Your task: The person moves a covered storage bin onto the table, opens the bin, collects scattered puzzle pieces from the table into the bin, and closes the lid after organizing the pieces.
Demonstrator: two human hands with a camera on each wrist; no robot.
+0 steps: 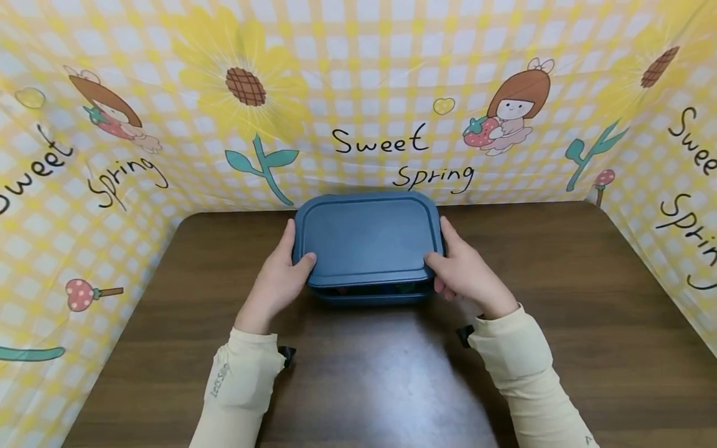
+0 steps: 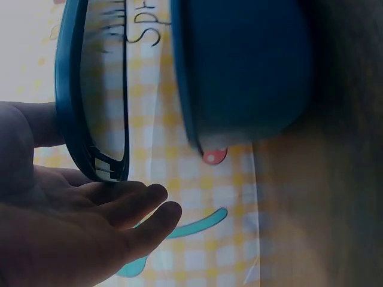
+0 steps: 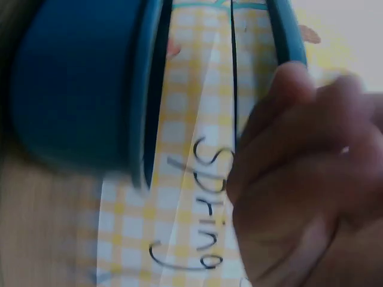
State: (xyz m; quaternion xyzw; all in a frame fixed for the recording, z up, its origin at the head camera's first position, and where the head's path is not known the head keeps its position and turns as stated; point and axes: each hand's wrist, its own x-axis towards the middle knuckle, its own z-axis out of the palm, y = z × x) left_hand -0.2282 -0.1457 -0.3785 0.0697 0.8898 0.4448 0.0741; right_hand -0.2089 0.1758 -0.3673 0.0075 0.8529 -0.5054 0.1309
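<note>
A blue rectangular lid (image 1: 366, 239) is held by both hands above a matching blue box (image 1: 375, 300) on the table. My left hand (image 1: 274, 283) grips the lid's left end, thumb over the top and fingers along the side. At the right end, my right hand (image 1: 470, 274) holds it with the thumb on top and the other fingers curled beneath. Both wrist views show a gap between the raised lid (image 2: 69, 89) and the box (image 3: 78, 89). Small reddish and green bits show in the dark gap at the front; most of the inside is hidden by the lid.
The dark brown wooden table (image 1: 364, 386) extends in front of and on both sides of the box. Behind it and along both sides hangs a yellow checked cloth (image 1: 370, 81) printed with flowers and lettering, close to the back of the box.
</note>
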